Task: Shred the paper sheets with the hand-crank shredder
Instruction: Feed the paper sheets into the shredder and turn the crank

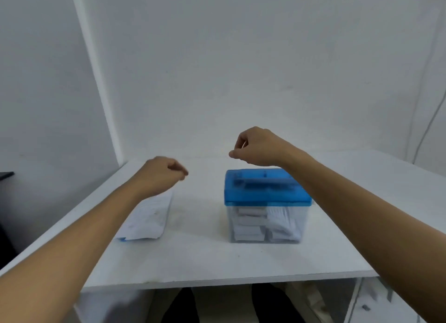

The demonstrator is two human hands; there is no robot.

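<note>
White printed paper sheets (147, 216) lay in a flat stack on the left of the white table (193, 257), and your left hand (159, 175) hovered over their far end, fingers curled with nothing in them. To the right stood the clear plastic hand-crank shredder with a blue lid (266, 202), strips piled inside. Your right hand (255, 147) hung above its back edge, fingertips bunched; whether they pinched anything could not be told

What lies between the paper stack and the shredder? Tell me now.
Nothing: the head view shows only bare white table between the paper stack and the shredder.
</note>
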